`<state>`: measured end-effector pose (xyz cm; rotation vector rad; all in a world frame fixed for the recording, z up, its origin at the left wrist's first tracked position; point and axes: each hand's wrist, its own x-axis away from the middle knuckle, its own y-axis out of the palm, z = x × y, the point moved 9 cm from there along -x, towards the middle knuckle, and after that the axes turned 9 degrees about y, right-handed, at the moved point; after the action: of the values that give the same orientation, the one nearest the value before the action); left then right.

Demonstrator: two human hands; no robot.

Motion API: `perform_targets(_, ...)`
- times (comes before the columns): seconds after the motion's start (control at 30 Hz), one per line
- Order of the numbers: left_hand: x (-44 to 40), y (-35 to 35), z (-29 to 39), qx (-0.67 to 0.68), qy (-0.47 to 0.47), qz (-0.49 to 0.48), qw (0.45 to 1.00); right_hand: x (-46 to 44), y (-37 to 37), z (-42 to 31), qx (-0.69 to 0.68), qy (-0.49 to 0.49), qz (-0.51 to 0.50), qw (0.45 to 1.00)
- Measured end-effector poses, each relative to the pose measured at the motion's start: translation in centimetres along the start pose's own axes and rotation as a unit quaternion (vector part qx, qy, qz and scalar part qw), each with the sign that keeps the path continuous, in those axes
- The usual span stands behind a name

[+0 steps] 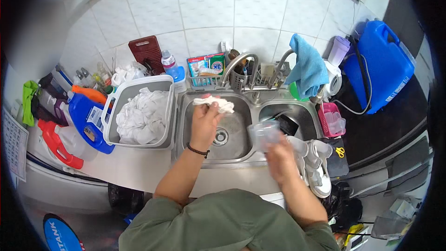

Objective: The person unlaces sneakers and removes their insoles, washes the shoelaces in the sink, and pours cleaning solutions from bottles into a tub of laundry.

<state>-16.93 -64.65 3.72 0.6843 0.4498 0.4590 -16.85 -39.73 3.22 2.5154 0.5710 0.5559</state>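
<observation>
My left hand is closed around a crumpled white cloth, held over the left sink basin. A dark beaded bracelet circles that wrist. To the right, my right hand grips a clear plastic container, blurred by motion, near the divider between the two basins. Behind the container, a black object lies in the right basin. White shoes stand beside my right forearm on the counter.
Left of the sink, a grey-white tub holds white cloths, with detergent bottles beyond it. A faucet rises behind the basins, and a blue towel hangs nearby. A pink basket and blue jug stand right.
</observation>
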Motion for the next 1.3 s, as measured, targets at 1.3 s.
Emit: perform_targets(1.3,5.7,-11.3,-1.7,-0.576,0.077,-0.079,0.810,-10.1,5.8,10.1,0.349,-0.122,0.004,0.929)
